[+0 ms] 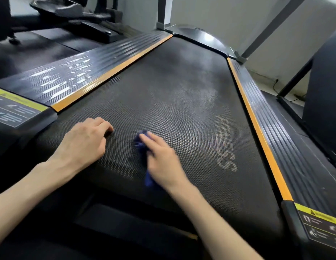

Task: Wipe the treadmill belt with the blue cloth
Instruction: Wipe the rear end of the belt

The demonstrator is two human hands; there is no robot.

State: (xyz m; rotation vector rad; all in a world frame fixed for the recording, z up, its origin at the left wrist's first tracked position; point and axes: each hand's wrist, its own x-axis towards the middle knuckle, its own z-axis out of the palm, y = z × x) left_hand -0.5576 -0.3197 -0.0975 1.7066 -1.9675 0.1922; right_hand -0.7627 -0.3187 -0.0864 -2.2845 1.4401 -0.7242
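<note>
1. On the near end of the treadmill belt (163, 94): both hands down on the surface, bare forearms coming in from the bottom of the head view.
2. Belt is black with a fine woven, dotted texture. Pale dusty haze across the middle and far right. Grey "FITNESS" lettering (225, 143) runs lengthwise near the right edge.
3. Near edge of the belt curves down over the rear roller; surface looks slightly rippled there.
4. Orange strips (114, 72) border the belt on both sides. Outboard of them, ribbed dark side rails (287, 132); the left rail's ribs are scuffed with white worn patches.
5. Yellow-and-black warning labels (321, 226) sit on the rear end caps, left and right.
6. Blue cloth (140, 143): dark blue, bunched and crumpled, lying on the belt at the near centre. One part pokes out past the fingertips, another trails out by the wrist.
7. Right hand (161, 158): palm down on top of the cloth, fingers extended and together, pressing it to the belt. Slight motion blur. It is holding the cloth under the palm.
8. Left hand (84, 141): just left of the cloth, not touching it. Fingers curled under, knuckles up, resting on the belt; holding nothing.
</note>
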